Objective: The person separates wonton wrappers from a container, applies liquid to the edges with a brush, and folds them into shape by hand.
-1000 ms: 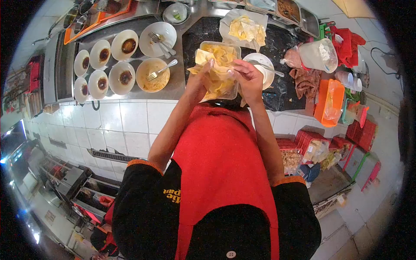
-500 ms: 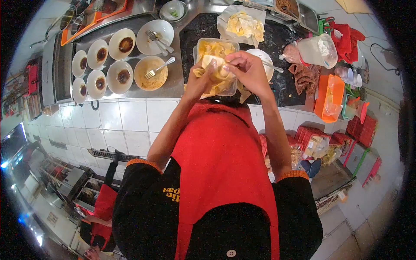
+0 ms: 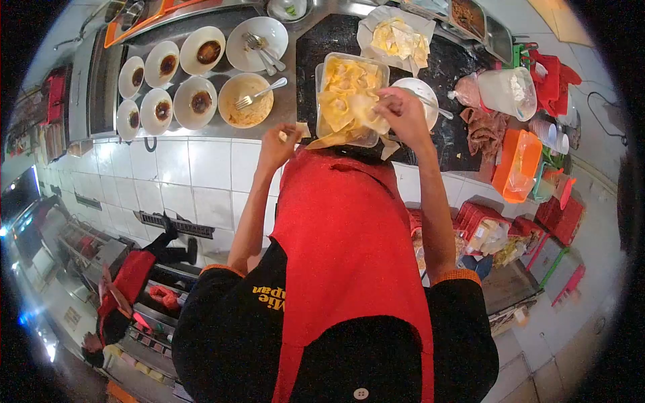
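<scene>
My left hand (image 3: 279, 144) is at the counter's front edge, left of the plastic tub. Its fingers are curled together beside a small pale wrapper piece (image 3: 303, 129); whether they grip it cannot be made out. My right hand (image 3: 404, 117) hovers over the tub's right side, fingers bent with thumb and fingertips slightly apart. Just left of those fingertips is a pale, blurred dumpling (image 3: 363, 109). Folded yellow wonton dumplings (image 3: 339, 107) fill the clear tub (image 3: 383, 75). Behind it, a stack of wrappers (image 3: 396, 39) lies on white paper.
White bowls with dark sauce (image 3: 195, 103) stand in rows on the left. Beside them are a bowl with a fork (image 3: 246, 101) and a bowl with cutlery (image 3: 257, 43). To the right are a white bowl (image 3: 418, 91), a brown cloth (image 3: 485, 129) and an orange container (image 3: 514, 164). Another person (image 3: 127, 282) is lower left.
My hands have come apart from the dumpling they held together over the tub. The left moved left and down to the counter edge; the right stays over the tub. The view has shifted slightly.
</scene>
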